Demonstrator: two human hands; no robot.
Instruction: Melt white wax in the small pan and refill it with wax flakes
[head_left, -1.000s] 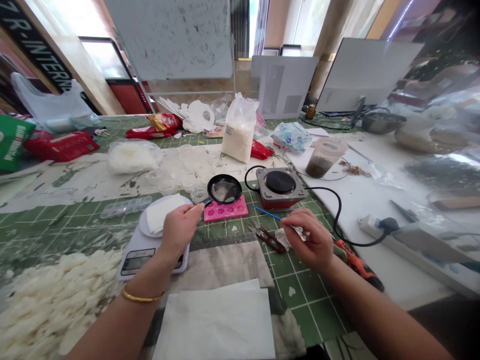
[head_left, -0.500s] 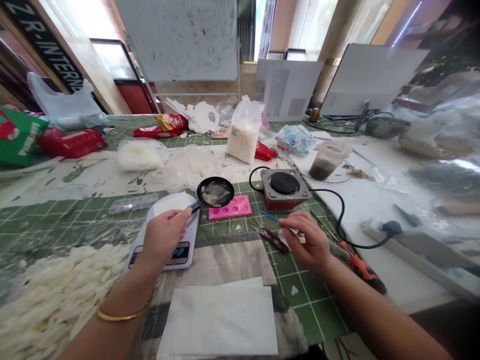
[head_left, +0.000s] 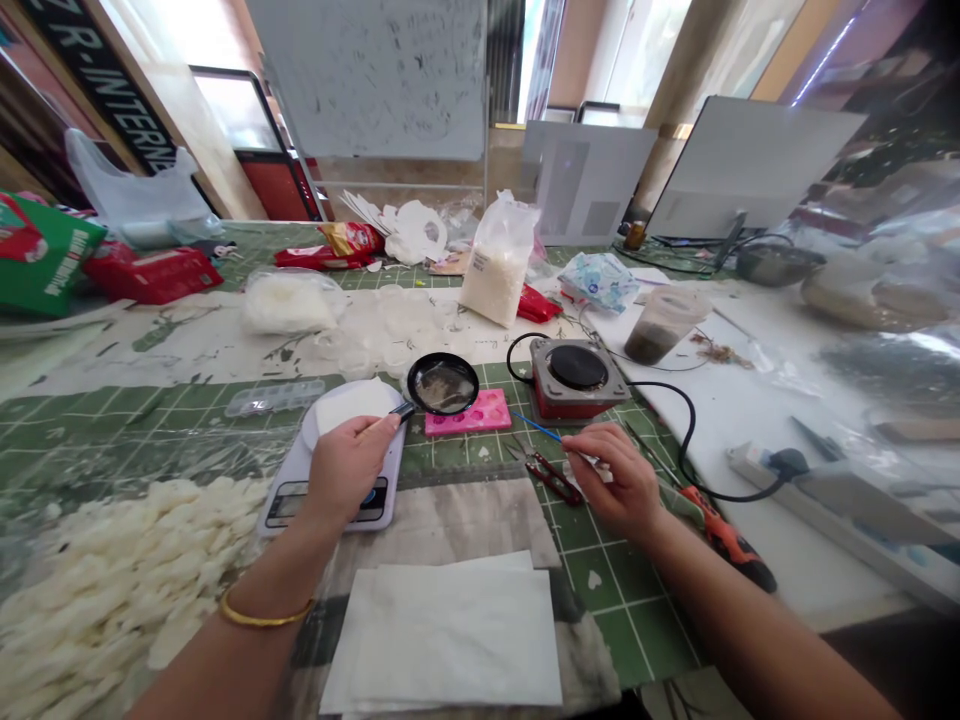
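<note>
My left hand (head_left: 354, 462) is closed around the handle of a small black frying pan (head_left: 444, 384), raised over the back left part of a pink silicone mould (head_left: 480, 412). Clear liquid seems to cover the pan's bottom. Under that hand lies a white kitchen scale (head_left: 379, 510) with a white sheet (head_left: 352, 402) on its plate. Between the fingertips of my right hand (head_left: 616, 475) is a thin blue stick (head_left: 536, 427), its tip pointing left toward the mould. Thread snips (head_left: 553, 477) with dark red handles lie beside this hand.
A small electric hotplate (head_left: 577, 375) stands behind my right hand, its black cord running right to a power strip (head_left: 757, 465). White flakes (head_left: 135, 570) are heaped at left. White paper sheets (head_left: 450, 635) lie in front. A bag of white granules (head_left: 495, 275) stands behind.
The whole view has shifted slightly, so most things sit a little further right. The pan appears tipped a bit more toward me, still in my left hand. My right hand keeps the stick.
</note>
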